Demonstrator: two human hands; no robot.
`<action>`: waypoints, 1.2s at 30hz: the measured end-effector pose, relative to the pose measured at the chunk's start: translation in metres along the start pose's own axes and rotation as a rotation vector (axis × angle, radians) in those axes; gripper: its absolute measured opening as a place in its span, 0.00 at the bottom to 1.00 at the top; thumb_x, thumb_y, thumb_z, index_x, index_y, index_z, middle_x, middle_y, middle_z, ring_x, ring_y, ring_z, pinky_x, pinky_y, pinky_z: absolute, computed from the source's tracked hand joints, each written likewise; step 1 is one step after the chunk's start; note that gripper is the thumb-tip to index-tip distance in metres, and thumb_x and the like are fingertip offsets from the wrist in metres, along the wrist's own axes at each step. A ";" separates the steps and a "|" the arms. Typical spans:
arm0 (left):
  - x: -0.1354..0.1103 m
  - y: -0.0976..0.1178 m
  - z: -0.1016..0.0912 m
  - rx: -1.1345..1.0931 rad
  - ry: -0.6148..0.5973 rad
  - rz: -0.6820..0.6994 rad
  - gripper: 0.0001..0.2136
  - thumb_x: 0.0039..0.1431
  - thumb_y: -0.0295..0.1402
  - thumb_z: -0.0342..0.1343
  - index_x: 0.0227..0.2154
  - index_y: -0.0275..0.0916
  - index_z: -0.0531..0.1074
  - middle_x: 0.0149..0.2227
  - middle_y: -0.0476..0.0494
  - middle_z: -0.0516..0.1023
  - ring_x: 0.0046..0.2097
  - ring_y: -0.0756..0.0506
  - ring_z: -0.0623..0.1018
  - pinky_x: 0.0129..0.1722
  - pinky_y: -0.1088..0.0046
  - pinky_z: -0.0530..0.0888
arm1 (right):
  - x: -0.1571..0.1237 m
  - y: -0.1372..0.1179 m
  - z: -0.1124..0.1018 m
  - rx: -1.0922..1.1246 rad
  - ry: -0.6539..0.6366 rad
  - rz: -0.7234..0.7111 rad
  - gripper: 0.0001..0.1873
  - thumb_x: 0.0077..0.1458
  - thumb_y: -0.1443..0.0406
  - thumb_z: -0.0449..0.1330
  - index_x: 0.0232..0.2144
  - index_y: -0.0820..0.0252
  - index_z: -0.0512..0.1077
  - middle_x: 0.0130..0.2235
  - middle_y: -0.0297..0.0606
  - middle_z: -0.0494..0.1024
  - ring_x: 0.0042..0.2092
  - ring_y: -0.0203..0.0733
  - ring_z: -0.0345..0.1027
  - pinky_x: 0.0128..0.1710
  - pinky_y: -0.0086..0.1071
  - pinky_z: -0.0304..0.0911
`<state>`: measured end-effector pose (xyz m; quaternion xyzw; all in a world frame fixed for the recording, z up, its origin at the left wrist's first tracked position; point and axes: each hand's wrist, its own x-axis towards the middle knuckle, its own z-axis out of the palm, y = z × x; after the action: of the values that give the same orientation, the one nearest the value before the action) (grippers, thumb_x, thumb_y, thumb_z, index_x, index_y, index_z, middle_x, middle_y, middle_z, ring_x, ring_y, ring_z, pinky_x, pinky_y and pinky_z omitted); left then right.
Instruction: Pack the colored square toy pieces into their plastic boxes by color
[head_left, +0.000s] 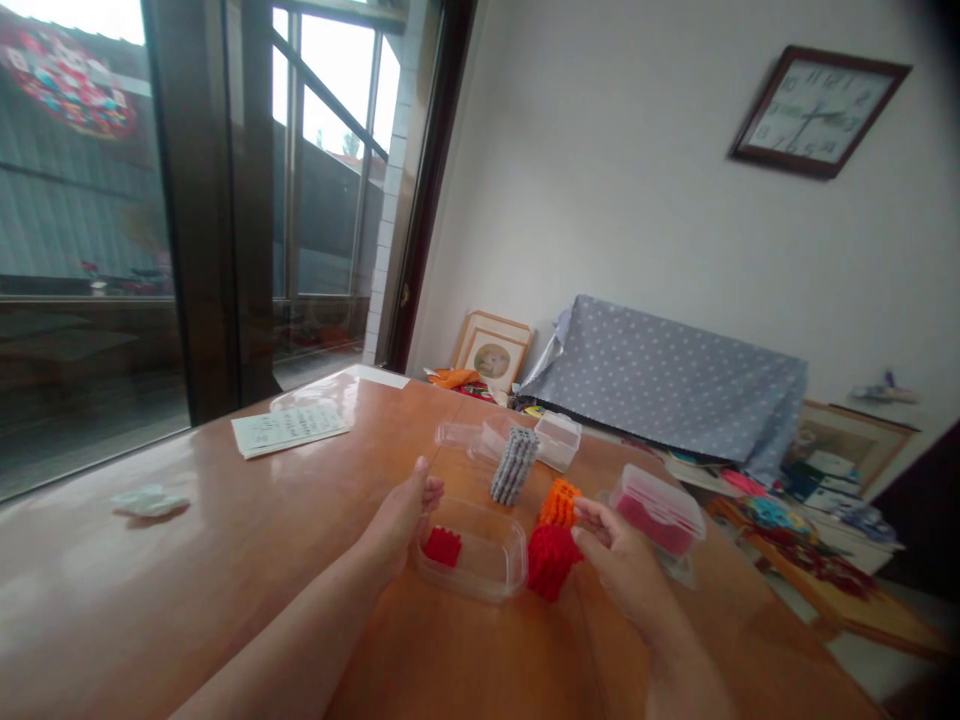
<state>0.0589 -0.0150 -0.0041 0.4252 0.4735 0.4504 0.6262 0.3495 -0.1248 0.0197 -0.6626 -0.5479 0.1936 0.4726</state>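
Note:
A clear plastic tub [480,585] sits on the table in front of me, with a red toothed block [442,546] inside at its left. At the tub's left rim is my left hand [411,505], thumb raised and fingers loosely bent, with nothing visible in it. My right hand [616,550] is beside a red stack of toothed blocks [551,562], its thumb and fingertips apart at the right edge of the stack. Just behind the red stack stands an orange stack [558,503], close to those fingertips. A grey stack [515,466] stands upright beyond the tub.
Right of the stacks is a clear box with red contents [660,510]. Behind the grey stack are a clear container [558,440] and a clear lid [459,434]. Papers [291,430] and a crumpled white tissue [150,501] lie on the table [247,560] at left.

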 end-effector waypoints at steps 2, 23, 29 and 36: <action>0.002 -0.001 -0.001 0.001 -0.002 0.004 0.36 0.59 0.65 0.46 0.46 0.34 0.77 0.57 0.25 0.77 0.58 0.33 0.77 0.60 0.56 0.68 | 0.000 0.006 -0.005 -0.038 -0.031 -0.014 0.28 0.52 0.60 0.61 0.56 0.58 0.72 0.59 0.47 0.75 0.62 0.53 0.68 0.64 0.50 0.58; 0.011 -0.009 -0.005 0.007 -0.031 0.017 0.39 0.56 0.68 0.46 0.48 0.33 0.75 0.58 0.24 0.76 0.59 0.33 0.76 0.61 0.55 0.66 | -0.004 0.004 -0.005 -0.059 -0.264 -0.037 0.27 0.48 0.65 0.61 0.54 0.58 0.72 0.55 0.41 0.77 0.58 0.52 0.69 0.61 0.45 0.59; 0.007 -0.005 -0.002 0.007 -0.008 0.026 0.38 0.56 0.68 0.47 0.45 0.33 0.77 0.56 0.24 0.77 0.56 0.34 0.78 0.57 0.59 0.71 | -0.006 -0.019 0.003 -0.150 -0.128 -0.097 0.23 0.50 0.62 0.63 0.50 0.56 0.72 0.52 0.41 0.78 0.55 0.51 0.70 0.57 0.45 0.61; 0.002 -0.003 -0.001 -0.020 -0.021 0.018 0.37 0.57 0.67 0.47 0.46 0.33 0.76 0.58 0.24 0.76 0.58 0.33 0.77 0.60 0.54 0.67 | -0.011 -0.070 0.056 -0.108 -0.383 -0.178 0.19 0.51 0.61 0.67 0.46 0.56 0.74 0.46 0.37 0.78 0.48 0.45 0.72 0.47 0.35 0.64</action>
<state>0.0585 -0.0138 -0.0075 0.4281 0.4585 0.4562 0.6312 0.2643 -0.1150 0.0487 -0.5870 -0.6935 0.2440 0.3389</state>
